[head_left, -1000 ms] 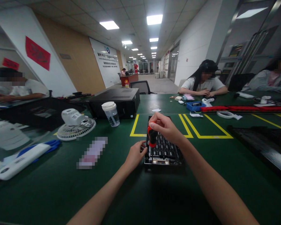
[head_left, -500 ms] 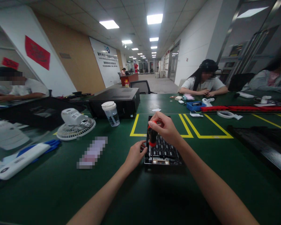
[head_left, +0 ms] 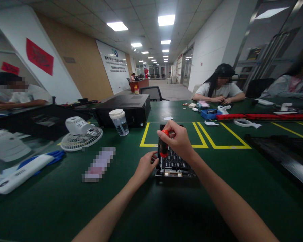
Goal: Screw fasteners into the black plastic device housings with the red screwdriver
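My right hand (head_left: 178,136) is closed around the red end of a screwdriver (head_left: 164,149) with a red and black handle. The tool stands nearly upright, shaft down, over the near left corner of a black rectangular device (head_left: 176,163). Rows of dark rounded cells cover its upper face, and a light metallic strip runs along its near end. At the device's left edge, my left hand (head_left: 146,165) grips the side with bent fingers. Part of the device lies hidden behind my right hand, and the exact contact of the screwdriver tip is too small to make out.
Yellow tape (head_left: 144,136) marks the green table. On the left are a lidded cup (head_left: 120,122), a large black case (head_left: 126,107), a white fan (head_left: 80,134) and a white handheld device (head_left: 22,174). A blue tray (head_left: 210,114) sits right; several people sit around.
My right hand and the top of the screwdriver have shifted slightly left. My left hand and the black device stay in place.
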